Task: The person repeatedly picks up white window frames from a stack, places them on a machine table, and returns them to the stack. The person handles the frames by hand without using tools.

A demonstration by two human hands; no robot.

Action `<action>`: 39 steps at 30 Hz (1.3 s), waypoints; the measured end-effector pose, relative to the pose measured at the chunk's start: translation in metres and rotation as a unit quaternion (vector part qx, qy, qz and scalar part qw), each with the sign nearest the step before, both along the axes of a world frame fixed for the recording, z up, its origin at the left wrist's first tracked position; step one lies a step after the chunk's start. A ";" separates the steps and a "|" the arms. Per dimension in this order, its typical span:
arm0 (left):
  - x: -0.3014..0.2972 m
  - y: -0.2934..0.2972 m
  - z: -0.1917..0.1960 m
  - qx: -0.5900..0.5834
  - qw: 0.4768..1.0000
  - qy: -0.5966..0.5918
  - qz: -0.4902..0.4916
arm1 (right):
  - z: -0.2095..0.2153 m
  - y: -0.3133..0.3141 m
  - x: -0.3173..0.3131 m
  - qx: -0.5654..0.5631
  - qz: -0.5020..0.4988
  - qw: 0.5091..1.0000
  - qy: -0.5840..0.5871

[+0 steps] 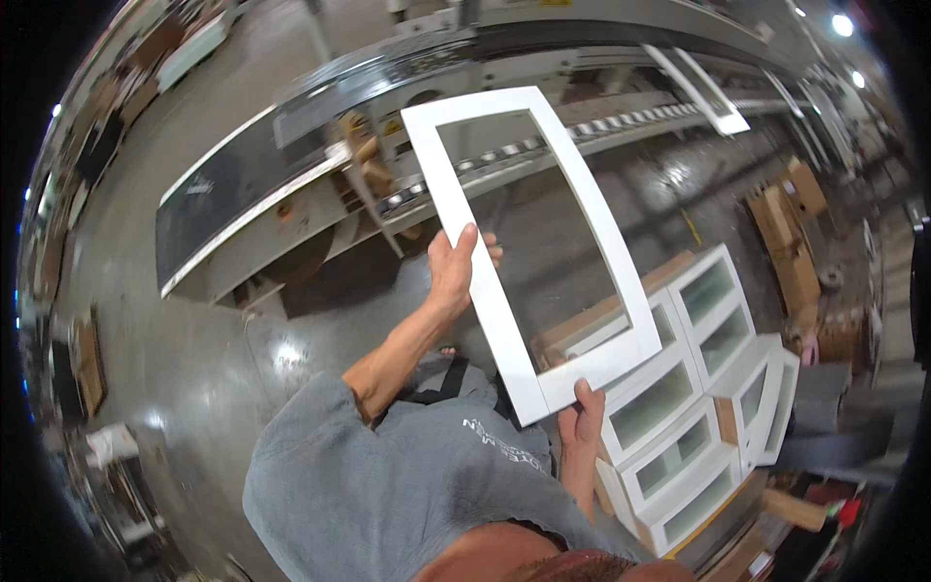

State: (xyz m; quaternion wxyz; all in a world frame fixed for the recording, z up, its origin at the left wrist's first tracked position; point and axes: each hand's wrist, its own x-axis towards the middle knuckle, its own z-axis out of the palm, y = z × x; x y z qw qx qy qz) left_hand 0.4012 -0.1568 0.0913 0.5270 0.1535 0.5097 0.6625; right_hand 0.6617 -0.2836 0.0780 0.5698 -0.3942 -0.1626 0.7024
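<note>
A white rectangular door frame (456, 184) with an open middle is held up in front of me, tilted with its top toward the machine. My left hand (454, 272) grips its left side rail, thumb on the face and fingers curling through the opening. At the lower end, my right hand (582, 419) clasps the bottom rail, thumb on top; its other fingers are mostly hidden beneath. Just right of that hand stand stacked white frames (669, 388), several of them leaning in rows.
A long machine with a roller conveyor (592, 126) runs across the far side, with another white frame (700, 89) on it. A dark-topped table (233, 199) adjoins it at left. Cardboard boxes (786, 228) stand on the right, and wood pieces (795, 506) lie at lower right.
</note>
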 end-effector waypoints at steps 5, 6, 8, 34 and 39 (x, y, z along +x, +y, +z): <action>-0.099 0.001 -0.017 0.018 0.998 0.018 0.065 | 0.000 0.041 -0.077 0.015 0.120 0.993 0.007; -0.115 0.004 -0.020 0.015 0.997 0.024 0.071 | -0.003 0.049 -0.090 0.007 0.135 0.991 0.006; -0.144 0.011 -0.026 0.025 0.995 0.025 0.089 | -0.018 0.065 -0.113 0.007 0.170 0.985 0.026; -0.320 0.102 -0.085 0.003 0.996 0.024 0.085 | -0.065 0.136 -0.281 -0.026 0.165 0.985 0.034; -0.324 0.103 -0.097 0.022 0.998 0.014 0.064 | -0.084 0.139 -0.279 -0.051 0.144 0.988 0.023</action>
